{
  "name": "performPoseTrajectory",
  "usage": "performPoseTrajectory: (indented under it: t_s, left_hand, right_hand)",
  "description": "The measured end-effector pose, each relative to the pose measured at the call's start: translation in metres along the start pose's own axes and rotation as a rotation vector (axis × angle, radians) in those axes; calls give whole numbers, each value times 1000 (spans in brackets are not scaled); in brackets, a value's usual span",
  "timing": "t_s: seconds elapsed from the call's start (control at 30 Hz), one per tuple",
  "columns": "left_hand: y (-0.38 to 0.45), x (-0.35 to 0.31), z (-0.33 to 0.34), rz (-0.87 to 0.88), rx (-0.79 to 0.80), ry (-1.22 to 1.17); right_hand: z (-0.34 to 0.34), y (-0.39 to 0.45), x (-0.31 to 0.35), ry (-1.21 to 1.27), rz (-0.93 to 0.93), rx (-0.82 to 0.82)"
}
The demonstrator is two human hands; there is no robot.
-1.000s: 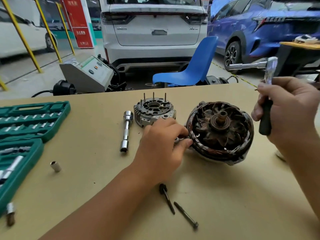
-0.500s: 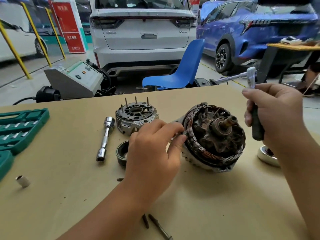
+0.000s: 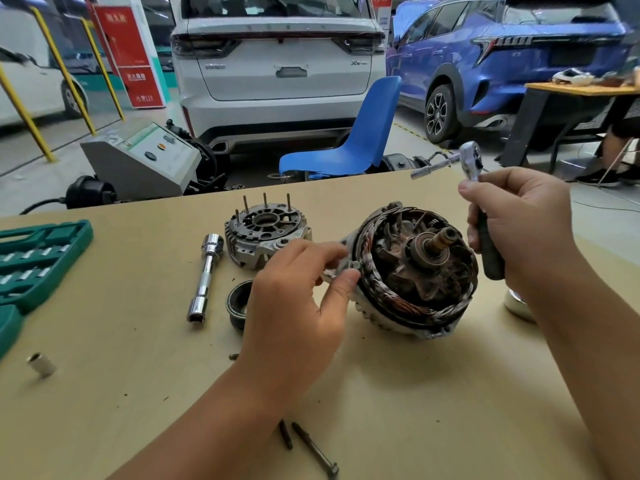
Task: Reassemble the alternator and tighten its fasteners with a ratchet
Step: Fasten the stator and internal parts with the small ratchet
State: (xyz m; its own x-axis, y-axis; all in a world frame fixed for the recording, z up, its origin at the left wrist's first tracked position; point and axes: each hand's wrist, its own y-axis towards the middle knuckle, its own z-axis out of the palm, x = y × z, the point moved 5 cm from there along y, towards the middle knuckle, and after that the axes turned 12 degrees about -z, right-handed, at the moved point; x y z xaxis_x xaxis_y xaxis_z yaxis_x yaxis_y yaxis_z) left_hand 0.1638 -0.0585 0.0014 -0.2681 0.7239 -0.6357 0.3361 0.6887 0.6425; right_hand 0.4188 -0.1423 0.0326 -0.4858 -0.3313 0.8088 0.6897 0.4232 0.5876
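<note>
Copper-wound alternator (image 3: 415, 271) tilted mid-table (image 3: 415, 393); left hand (image 3: 298, 306) pinching rim.

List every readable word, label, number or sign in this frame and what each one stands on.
"X" plus blurred characters: badge on the white car's tailgate.
"119", after unreadable characters: bottom of the red sign.
Red sign's other white lines: too blurred to read.
White car's left badge: too blurred.
Grey machine's panel: labels too small.
Ratchet, alternator: no readable markings.
</note>
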Motion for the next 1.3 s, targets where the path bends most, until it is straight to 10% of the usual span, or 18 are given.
performPoseTrajectory:
  t_s: [0.97, 1.3]
  left_hand:
    - [0, 1, 1, -51, 104, 13]
    - [-12, -21, 23, -73, 166, 421]
  right_hand:
    - [-1, -1, 0, 1, 24, -1]
    - [0, -3, 0, -16, 39, 2]
